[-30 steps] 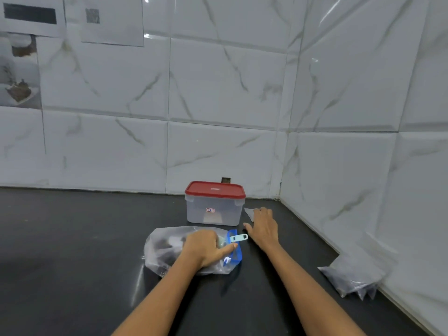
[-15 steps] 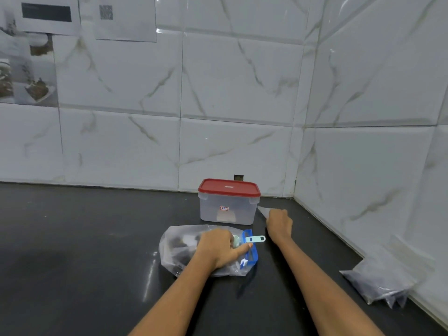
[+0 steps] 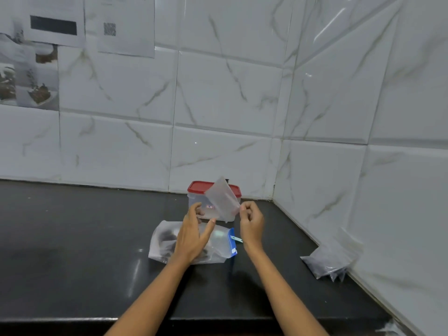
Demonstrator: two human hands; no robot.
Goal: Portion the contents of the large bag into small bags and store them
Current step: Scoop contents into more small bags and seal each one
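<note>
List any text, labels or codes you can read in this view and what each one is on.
None can be read.
Sticker on the front of the red-lidded container: red and white, too small and blurred.
Left sheet of paper on the wall: a black bar, print blurred.
Right sheet of paper: a QR-like square, faint blurred lines.
Large bag: blue strip, no legible print.

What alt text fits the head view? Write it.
The right hand pinches an empty small bag in the air while the open left hand reaches toward it, above a large bag on a dark counter.
</note>
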